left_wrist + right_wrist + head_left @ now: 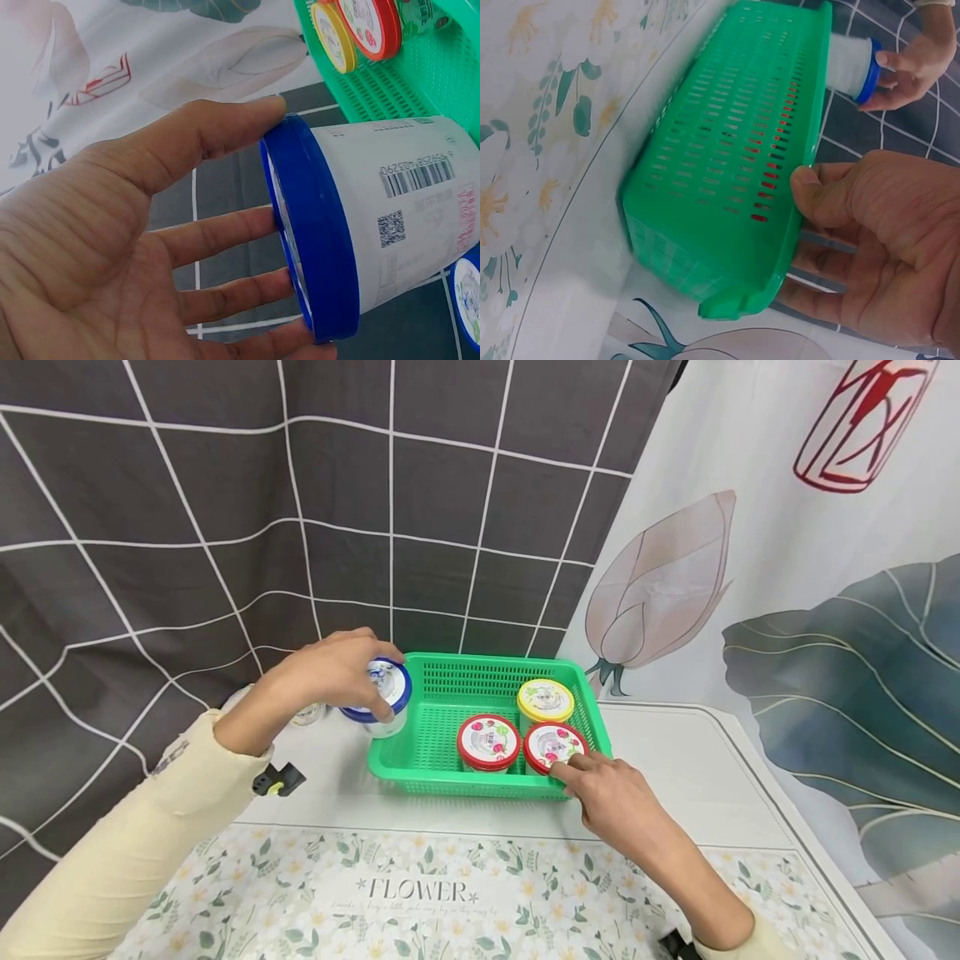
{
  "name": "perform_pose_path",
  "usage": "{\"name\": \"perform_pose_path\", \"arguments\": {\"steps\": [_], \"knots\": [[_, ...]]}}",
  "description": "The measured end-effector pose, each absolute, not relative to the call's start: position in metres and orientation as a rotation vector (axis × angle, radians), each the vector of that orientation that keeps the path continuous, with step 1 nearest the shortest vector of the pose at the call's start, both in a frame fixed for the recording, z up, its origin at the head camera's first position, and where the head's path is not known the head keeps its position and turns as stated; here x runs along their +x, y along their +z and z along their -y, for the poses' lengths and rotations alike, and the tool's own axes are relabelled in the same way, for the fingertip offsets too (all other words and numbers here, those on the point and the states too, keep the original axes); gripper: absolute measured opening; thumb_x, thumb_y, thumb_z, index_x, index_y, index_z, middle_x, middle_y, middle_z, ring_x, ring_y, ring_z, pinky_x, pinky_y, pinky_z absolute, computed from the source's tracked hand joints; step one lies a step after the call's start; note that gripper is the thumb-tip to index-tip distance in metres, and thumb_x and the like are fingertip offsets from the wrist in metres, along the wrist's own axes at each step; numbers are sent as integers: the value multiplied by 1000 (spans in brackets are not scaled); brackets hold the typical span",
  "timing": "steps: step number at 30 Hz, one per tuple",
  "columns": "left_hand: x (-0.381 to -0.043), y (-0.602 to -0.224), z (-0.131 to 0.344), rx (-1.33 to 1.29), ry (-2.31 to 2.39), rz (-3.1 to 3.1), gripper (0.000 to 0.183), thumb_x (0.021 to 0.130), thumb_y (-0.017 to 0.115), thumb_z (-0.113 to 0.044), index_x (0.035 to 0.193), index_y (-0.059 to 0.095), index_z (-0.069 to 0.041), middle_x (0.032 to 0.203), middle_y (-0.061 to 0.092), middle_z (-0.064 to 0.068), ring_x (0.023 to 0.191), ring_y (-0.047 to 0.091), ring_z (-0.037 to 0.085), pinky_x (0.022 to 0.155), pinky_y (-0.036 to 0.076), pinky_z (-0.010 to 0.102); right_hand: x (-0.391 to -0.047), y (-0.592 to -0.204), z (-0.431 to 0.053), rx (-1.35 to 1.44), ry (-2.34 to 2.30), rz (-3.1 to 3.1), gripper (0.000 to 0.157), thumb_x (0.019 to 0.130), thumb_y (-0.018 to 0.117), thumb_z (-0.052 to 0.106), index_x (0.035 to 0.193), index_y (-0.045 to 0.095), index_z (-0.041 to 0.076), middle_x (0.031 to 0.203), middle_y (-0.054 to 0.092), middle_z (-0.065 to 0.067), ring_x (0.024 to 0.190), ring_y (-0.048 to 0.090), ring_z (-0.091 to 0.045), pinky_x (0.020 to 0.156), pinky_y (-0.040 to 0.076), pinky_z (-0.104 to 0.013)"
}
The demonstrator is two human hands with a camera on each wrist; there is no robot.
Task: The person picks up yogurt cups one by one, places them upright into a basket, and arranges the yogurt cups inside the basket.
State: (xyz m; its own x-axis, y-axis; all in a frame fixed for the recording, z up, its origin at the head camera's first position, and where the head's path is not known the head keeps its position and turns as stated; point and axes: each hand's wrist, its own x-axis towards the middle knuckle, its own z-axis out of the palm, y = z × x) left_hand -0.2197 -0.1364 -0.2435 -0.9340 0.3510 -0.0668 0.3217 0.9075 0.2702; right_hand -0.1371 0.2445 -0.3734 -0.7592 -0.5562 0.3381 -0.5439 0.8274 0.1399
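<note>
My left hand [333,672] grips a white tub with a blue lid [397,202] by the lid's edge, thumb on one side and fingers on the other. The tub is raised at the left end of a green plastic basket [435,752]. My right hand [611,789] pinches the basket's near rim toward the right end, with the thumb outside and fingers over the inner side. Inside the basket stand two red-lidded tubs, a middle one [489,742] and a right one [553,747], plus a yellow-lidded tub [545,701] behind them.
Left of the basket, partly behind my left arm, sits a pale-lidded tub [307,714]. Another blue-lidded tub [469,300] shows at the left wrist view's edge. A flower-print mat [420,893] covers the table's front. A dark grid-patterned cloth [337,493] hangs behind.
</note>
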Motion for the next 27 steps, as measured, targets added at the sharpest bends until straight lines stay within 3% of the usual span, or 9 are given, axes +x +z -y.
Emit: {"name": "perform_pose_path", "arguments": {"steps": [11, 17, 27], "knots": [[-217, -247, 123, 551, 427, -2962, 77, 81, 95, -32, 153, 70, -19, 143, 65, 17, 130, 59, 42, 93, 64, 60, -137, -375, -244, 814, -41, 2651, 38, 83, 95, 1, 108, 77, 22, 90, 74, 4, 83, 63, -17, 62, 59, -39], [-216, -249, 115, 562, 422, -2951, 77, 83, 95, -33, 155, 69, -21, 148, 64, 16, 134, 57, 42, 93, 65, 61, -136, -374, -244, 815, -34, 2649, 37, 84, 95, 2, 108, 76, 22, 89, 73, 4, 83, 62, -17, 61, 58, -39], [-218, -264, 102, 646, 426, -2923, 77, 84, 96, -32, 155, 70, -23, 149, 64, 14, 133, 58, 38, 100, 65, 61, -136, -376, -244, 815, -35, 2624, 37, 82, 96, 1, 106, 76, 20, 88, 73, 3, 83, 63, -18, 61, 58, -38]]}}
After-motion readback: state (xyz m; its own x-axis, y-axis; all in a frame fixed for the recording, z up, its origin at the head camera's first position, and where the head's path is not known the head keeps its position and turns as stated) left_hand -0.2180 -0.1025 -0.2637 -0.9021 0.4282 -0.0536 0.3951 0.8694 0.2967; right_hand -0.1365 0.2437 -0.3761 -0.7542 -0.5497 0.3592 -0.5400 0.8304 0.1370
